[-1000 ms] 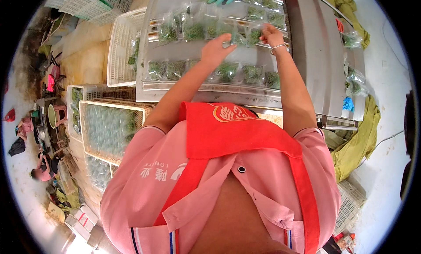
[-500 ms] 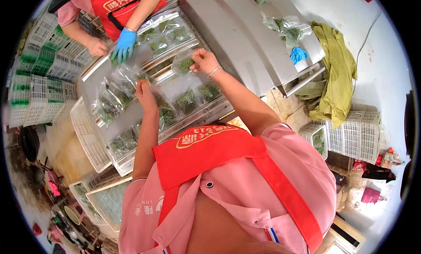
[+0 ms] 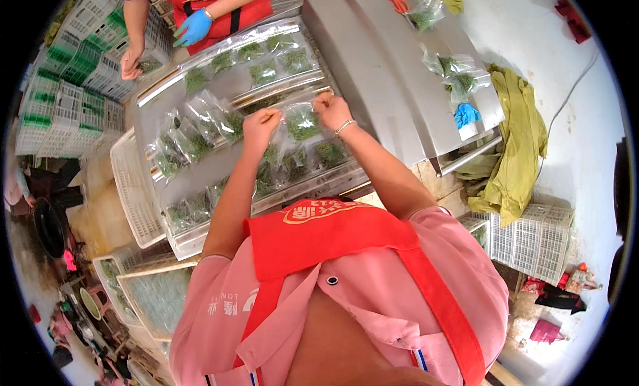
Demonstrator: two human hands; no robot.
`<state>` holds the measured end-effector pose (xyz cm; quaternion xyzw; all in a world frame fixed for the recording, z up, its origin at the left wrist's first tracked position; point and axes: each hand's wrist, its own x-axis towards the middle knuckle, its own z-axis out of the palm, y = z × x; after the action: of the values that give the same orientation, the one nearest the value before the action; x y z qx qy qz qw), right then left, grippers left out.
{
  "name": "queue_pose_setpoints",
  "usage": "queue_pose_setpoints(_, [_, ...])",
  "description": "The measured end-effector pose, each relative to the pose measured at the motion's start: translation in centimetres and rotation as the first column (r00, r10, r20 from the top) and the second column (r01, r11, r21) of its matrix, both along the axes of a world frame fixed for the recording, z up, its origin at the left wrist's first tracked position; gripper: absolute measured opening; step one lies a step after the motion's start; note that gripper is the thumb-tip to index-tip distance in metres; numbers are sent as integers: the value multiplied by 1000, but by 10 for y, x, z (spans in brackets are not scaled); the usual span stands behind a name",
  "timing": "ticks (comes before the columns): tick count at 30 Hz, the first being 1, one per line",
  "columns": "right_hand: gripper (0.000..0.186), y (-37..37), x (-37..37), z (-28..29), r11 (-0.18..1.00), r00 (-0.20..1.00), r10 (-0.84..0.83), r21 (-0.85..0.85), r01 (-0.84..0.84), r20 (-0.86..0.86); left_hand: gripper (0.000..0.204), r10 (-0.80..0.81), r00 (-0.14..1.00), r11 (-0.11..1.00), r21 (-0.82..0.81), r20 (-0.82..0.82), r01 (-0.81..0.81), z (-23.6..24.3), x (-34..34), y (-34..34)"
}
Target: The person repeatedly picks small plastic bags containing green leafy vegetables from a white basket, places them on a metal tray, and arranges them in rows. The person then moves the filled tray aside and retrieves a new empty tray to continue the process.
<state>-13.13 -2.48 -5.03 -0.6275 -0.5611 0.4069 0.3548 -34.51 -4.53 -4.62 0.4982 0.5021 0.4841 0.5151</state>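
Note:
My left hand [image 3: 261, 124] and my right hand [image 3: 331, 111] pinch the top corners of a clear plastic bag [image 3: 301, 125] holding small green produce, over the steel machine bed [image 3: 174, 227]. My right fingertips are at the bag's upper right, near a metal sealing strip. More filled bags [image 3: 194, 146] lie left of my left hand, with others in a row [image 3: 263, 71] beyond and below the hands along the bed's strips.
A co-worker with a blue-gloved hand [image 3: 195, 26] stands at the far side. A raised steel lid [image 3: 373, 66] is at right, bearing bags, red scissors [image 3: 400, 5] and blue gloves [image 3: 466, 116]. White crates [image 3: 136, 199] stand at left; yellow-green cloth [image 3: 506, 166] hangs at right.
My hands have drawn the bag upright between them, the left moving right to its corner. The co-worker's gloved hand has lifted off the bed. The camera view has turned.

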Motion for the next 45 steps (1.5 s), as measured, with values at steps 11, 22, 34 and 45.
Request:
queue_pose_setpoints(11, [26,26,-3,-31,964,717,252,-234,-126,650,49,-65,519,996,-24,-852,85,13,12,-1])
queue_pose_setpoints(22, [26,36,-5,-4,889,294,143,8,-458,945,67,-276,184,847,-149,-943,510,4,41,-19])
queue_pose_setpoints(34, [24,72,-7,-2,824,284,434,-249,-509,855,55,-230,234,871,-92,-945,483,5,44,-22])
queue_pose_setpoints(45, [13,81,2,-28,924,521,225,-9,-383,824,49,-102,376,887,87,-921,454,18,38,-33])
